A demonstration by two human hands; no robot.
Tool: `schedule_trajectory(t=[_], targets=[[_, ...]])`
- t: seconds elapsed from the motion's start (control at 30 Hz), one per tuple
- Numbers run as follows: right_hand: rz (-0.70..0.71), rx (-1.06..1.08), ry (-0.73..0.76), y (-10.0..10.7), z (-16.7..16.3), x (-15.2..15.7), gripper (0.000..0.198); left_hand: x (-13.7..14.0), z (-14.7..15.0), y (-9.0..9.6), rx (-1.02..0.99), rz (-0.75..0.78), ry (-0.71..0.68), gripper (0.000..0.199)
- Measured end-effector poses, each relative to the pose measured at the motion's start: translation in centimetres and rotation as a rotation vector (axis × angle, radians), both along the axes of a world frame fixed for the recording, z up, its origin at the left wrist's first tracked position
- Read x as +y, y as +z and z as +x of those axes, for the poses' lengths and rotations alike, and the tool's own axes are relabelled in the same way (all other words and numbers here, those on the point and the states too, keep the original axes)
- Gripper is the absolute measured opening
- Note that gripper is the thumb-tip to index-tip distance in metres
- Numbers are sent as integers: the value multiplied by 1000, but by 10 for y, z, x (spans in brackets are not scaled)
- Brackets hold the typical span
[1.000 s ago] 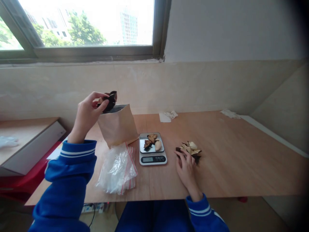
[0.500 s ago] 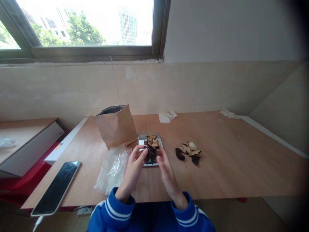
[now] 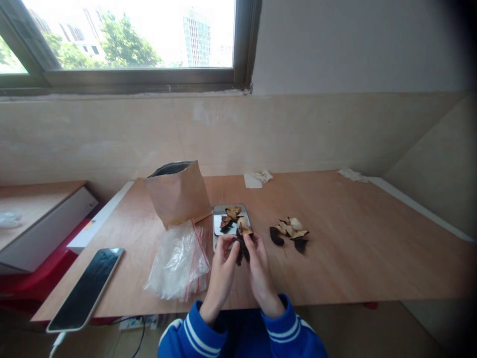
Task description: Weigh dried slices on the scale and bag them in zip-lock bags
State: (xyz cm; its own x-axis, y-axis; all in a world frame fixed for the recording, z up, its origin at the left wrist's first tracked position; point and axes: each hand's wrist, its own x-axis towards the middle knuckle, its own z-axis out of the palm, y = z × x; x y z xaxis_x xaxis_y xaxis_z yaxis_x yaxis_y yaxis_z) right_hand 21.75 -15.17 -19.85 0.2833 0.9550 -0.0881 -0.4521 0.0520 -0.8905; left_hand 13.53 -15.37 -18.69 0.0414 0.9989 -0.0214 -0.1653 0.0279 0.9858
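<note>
My left hand (image 3: 225, 259) and my right hand (image 3: 259, 261) are closed together, thumbs and fingers pinching a curled, dried peel-like piece (image 3: 241, 248), nearly black outside. They are just in front of a small flat scale (image 3: 217, 229) with a shiny plate. On that plate lie a few dried pieces (image 3: 233, 214), tan inside and dark outside. Part of the scale's front is hidden by my fingers. To the right, a small pile of similar dried pieces (image 3: 292, 229) rests on the table.
A brown paper bag (image 3: 179, 196) stands with its mouth gaping behind clear red-striped zip bags (image 3: 175, 268). A phone (image 3: 87, 291) with a cable lies at the table's left front corner. Crumpled tissue (image 3: 263, 176) is by the wall. The wooden table (image 3: 357, 238) extends right.
Both hands have moved back toward me and slightly right, with the dark piece between them. More of the scale's plate and the zip bags shows now.
</note>
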Motion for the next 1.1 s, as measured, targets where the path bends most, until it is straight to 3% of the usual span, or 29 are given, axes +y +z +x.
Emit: schedule_trajectory(t=[0.23,0.53,0.73,0.9,1.1], targets=[[-46,234,2,-6,12,2,39,0,16,-5,-36,-13,-32,26],[-180,501,-58,-20,43,11,31,4,55,-32,-120,-68,45,32],[-189,456,-129,-39,67,18,29,3,80,-38,-146,-143,90,31],[-142,390,-235,-48,84,27,25,4,80,-39,-169,-154,107,32],[-29,131,-314,-49,99,35,32,7,70,-35,-406,-245,12,34]])
